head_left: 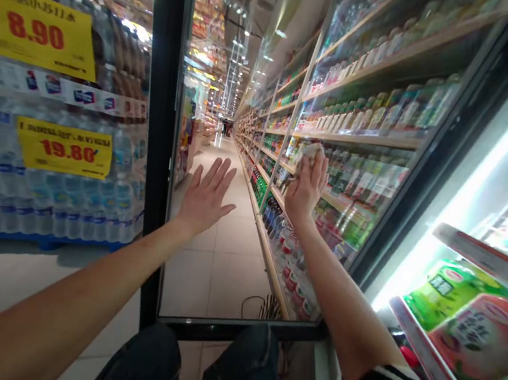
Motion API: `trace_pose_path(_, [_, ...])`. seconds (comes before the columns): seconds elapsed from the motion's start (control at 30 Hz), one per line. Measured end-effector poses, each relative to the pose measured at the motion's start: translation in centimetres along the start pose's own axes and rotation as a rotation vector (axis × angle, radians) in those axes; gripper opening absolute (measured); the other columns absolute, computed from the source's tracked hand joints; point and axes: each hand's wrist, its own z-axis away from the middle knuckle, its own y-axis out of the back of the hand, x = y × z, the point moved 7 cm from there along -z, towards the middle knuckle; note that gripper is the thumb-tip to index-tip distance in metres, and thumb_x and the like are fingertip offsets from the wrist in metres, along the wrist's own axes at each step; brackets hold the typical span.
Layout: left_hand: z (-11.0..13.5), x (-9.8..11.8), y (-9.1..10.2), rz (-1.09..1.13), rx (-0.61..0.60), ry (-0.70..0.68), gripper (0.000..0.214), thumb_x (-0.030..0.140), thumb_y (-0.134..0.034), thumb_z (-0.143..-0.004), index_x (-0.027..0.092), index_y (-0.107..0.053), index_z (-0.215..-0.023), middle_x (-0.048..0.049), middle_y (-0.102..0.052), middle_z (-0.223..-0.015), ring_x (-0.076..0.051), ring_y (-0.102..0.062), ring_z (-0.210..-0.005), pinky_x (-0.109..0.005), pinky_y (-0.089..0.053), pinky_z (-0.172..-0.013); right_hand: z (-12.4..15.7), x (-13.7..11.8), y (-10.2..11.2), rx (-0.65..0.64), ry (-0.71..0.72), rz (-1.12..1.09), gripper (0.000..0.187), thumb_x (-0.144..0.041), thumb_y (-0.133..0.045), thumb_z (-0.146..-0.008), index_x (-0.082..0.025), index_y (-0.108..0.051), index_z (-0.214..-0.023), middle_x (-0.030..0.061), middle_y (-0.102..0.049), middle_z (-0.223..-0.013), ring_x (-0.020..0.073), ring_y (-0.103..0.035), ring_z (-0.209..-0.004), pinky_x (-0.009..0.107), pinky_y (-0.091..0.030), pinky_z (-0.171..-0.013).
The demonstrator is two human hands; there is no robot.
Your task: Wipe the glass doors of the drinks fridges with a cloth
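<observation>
A framed glass door (233, 257) stands swung out in front of me, its black frame on all the sides I can see. My left hand (208, 192) lies with spread fingers at the left part of the glass, holding nothing. Higher and to the right, my right hand (305, 188) presses a crumpled whitish cloth (311, 151) against the pane. The fingers cover much of the cloth. Through or in the glass, a long aisle and shelves of bottles (357, 116) appear.
Lit cooler shelves (488, 262) with green and pink packages (485, 342) stand close at my right. To the left, stacked water bottles (53, 209) sit on a blue pallet (41, 241), with yellow price signs (36, 27) in front. My knees (239, 374) are near the door's bottom edge.
</observation>
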Motion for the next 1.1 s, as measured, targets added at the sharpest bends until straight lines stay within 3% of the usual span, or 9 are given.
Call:
trace_pose_path(0.17, [0.0, 0.0, 0.1, 0.007, 0.032, -0.006, 0.069, 0.04, -0.047, -0.086, 0.014, -0.017, -0.143, -0.0153, -0.023, -0.148, -0.024, -0.011, -0.139, -0.047, -0.006, -0.112, 2.4, -3.2, -0.5, -0.135, 0.311, 0.006, 0.048, -0.017, -0.035, -0.083, -0.022, -0.046, -0.13, 0.0053, -0.038, -0.141, 0.0203, -0.011, -0.139, 0.044, -0.019, -0.111])
trace_pose_path(0.23, [-0.6, 0.3, 0.2, 0.01, 0.045, -0.023, 0.067, 0.039, -0.046, -0.086, 0.014, -0.019, -0.142, -0.0153, -0.023, -0.148, -0.024, -0.011, -0.139, -0.048, -0.006, -0.112, 2.9, -2.3, -0.3, -0.141, 0.363, 0.024, 0.048, -0.018, -0.037, -0.083, -0.024, -0.047, -0.129, 0.0041, -0.04, -0.14, 0.0198, -0.014, -0.139, 0.044, -0.019, -0.111])
trace_pose_path(0.43, [-6.1, 1.7, 1.4, 0.049, 0.061, -0.038, 0.065, 0.037, -0.045, -0.086, 0.017, -0.02, -0.142, -0.0113, -0.018, -0.151, -0.023, -0.009, -0.14, -0.047, -0.001, -0.113, -0.4, 5.7, 2.2, 0.179, -0.019, 0.054, 0.057, -0.014, -0.03, -0.081, -0.017, -0.033, -0.138, 0.0102, -0.026, -0.146, 0.0255, -0.015, -0.138, 0.052, -0.024, -0.106])
trace_pose_path(0.5, [-7.9, 2.0, 1.4, 0.05, 0.074, -0.03, 0.066, 0.037, -0.045, -0.086, 0.016, -0.02, -0.142, -0.0108, -0.017, -0.151, -0.023, -0.006, -0.14, -0.048, 0.001, -0.113, -0.1, 5.1, 2.2, 0.173, 0.011, 0.052, 0.057, -0.014, -0.03, -0.082, -0.017, -0.032, -0.139, 0.01, -0.025, -0.147, 0.025, -0.014, -0.138, 0.05, -0.025, -0.106])
trace_pose_path(0.6, [-9.2, 2.1, 1.1, 0.043, 0.099, -0.015, 0.066, 0.039, -0.044, -0.086, 0.016, -0.019, -0.143, -0.0108, -0.016, -0.151, -0.024, -0.004, -0.14, -0.049, 0.004, -0.112, 1.3, 2.7, 1.1, -0.006, 0.22, 0.04, 0.054, -0.018, -0.034, -0.083, -0.022, -0.036, -0.136, 0.0061, -0.031, -0.145, 0.0226, -0.016, -0.138, 0.047, -0.024, -0.108])
trace_pose_path(0.67, [-9.2, 2.0, 0.7, 0.036, 0.112, -0.014, 0.065, 0.041, -0.041, -0.087, 0.017, -0.019, -0.143, -0.0104, -0.016, -0.151, -0.023, -0.003, -0.14, -0.048, 0.004, -0.112, 1.7, 3.3, 0.8, -0.073, 0.267, 0.041, 0.052, -0.02, -0.036, -0.083, -0.025, -0.04, -0.134, 0.0043, -0.034, -0.144, 0.0222, -0.018, -0.138, 0.047, -0.023, -0.109])
trace_pose_path(0.87, [-8.7, 1.9, 0.6, 0.017, 0.147, -0.019, 0.064, 0.043, -0.04, -0.088, 0.019, -0.019, -0.143, -0.0084, -0.017, -0.151, -0.021, -0.003, -0.14, -0.047, 0.003, -0.113, -1.0, 11.0, 2.8, 0.165, -0.151, 0.056, 0.056, -0.013, -0.03, -0.08, -0.007, -0.038, -0.135, 0.0152, -0.025, -0.146, 0.0273, -0.015, -0.138, 0.052, -0.021, -0.108])
trace_pose_path(0.93, [-8.7, 2.0, 0.7, 0.014, 0.156, -0.029, 0.064, 0.042, -0.04, -0.088, 0.019, -0.018, -0.143, -0.009, -0.018, -0.151, -0.021, -0.003, -0.14, -0.048, 0.003, -0.113, -0.7, 9.2, 2.3, 0.128, -0.107, 0.062, 0.055, -0.014, -0.031, -0.08, -0.007, -0.039, -0.134, 0.0151, -0.025, -0.146, 0.0273, -0.012, -0.138, 0.051, -0.021, -0.109])
trace_pose_path(1.1, [-8.8, 1.9, 0.6, 0.01, 0.161, -0.04, 0.063, 0.041, -0.04, -0.089, 0.015, -0.02, -0.143, -0.0122, -0.019, -0.15, -0.023, -0.004, -0.14, -0.05, 0.002, -0.112, 2.1, 1.8, 0.5, -0.054, 0.307, -0.014, 0.049, -0.018, -0.037, -0.082, -0.02, -0.046, -0.13, 0.0063, -0.038, -0.141, 0.0213, -0.015, -0.139, 0.043, -0.022, -0.111])
